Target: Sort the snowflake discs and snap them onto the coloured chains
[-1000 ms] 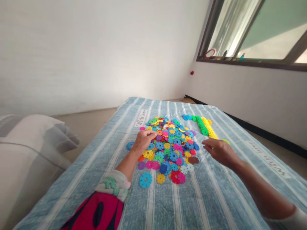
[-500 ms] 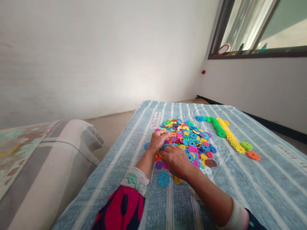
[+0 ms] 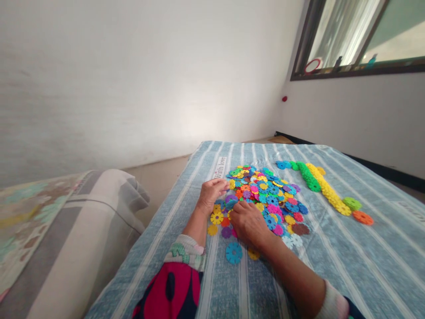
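A heap of colourful plastic flower-shaped snowflake discs lies on a striped blue cloth. My left hand is at the heap's left edge, thumb and fingers brought together. A yellow disc shows at its fingertips; whether it is gripped is unclear. My right hand lies palm down over the near side of the heap with its fingers curled in. Close to those fingertips is a blue disc; what the fingers hold is hidden. A larger blue disc lies flat nearer me.
To the right sits a joined shape of discs: a yellow row, a green row, blue discs and an orange disc. A grey-striped fabric-covered piece stands left, across a gap. White wall rises behind.
My left hand has drawn back leftward, away from my right hand, uncovering yellow discs beside it. My right hand stays low over the heap. The whole view has shifted slightly.
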Demonstrator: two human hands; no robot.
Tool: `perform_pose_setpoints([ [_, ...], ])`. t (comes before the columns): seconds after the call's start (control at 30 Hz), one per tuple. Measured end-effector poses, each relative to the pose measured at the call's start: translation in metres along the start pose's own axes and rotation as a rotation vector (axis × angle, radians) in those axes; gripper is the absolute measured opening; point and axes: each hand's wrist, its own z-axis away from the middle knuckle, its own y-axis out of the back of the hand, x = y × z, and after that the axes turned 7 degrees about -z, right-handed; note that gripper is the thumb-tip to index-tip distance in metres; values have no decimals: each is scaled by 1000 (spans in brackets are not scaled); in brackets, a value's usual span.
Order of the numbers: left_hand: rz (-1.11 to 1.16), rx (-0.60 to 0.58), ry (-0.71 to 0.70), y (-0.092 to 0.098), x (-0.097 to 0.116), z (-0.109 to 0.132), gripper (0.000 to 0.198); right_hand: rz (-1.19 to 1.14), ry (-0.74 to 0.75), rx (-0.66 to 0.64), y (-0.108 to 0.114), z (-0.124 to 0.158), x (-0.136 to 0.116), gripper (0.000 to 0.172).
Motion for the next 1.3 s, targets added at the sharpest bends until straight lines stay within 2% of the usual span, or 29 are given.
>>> perform_pose_setpoints([
  [0.17, -15, -6, 11, 5, -2, -1, 41, -35, 55, 198, -6, 6, 4, 20],
  [0.3, -15, 1, 16, 6, -3, -1, 40, -82, 39, 353, -5, 9, 7, 27],
  [0.4, -14, 1, 24, 7, -4, -1, 40, -176, 11, 415, -5, 11, 7, 32],
  [0.5, -22, -17, 32, 8, -5, -2, 40, -365, -99, 438, -3, 12, 10, 33],
  [0.6, -42, -32, 45, 9, -6, -4, 39, -578, -292, 446, 4, 13, 18, 31],
  [0.67, -55, -46, 52, 9, -7, -5, 38, -643, -385, 462, 10, 13, 25, 31],
  [0.73, -63, -73, 53, 9, -7, -4, 36, -638, -415, 475, 15, 13, 31, 32],
  [0.9, -81, -120, 57, 8, -4, 0, 32, -539, -394, 432, 17, 13, 38, 34],
  [1.0, -97, -151, 59, 8, -4, 1, 30, -436, -402, 312, 16, 13, 38, 33],
  [1.17, -124, -197, 54, 8, -4, 2, 30, -110, -569, 97, 23, 13, 41, 28],
  [1.3, -151, -202, 53, 8, -2, 2, 30, -67, -630, 98, 31, 14, 48, 28],
])
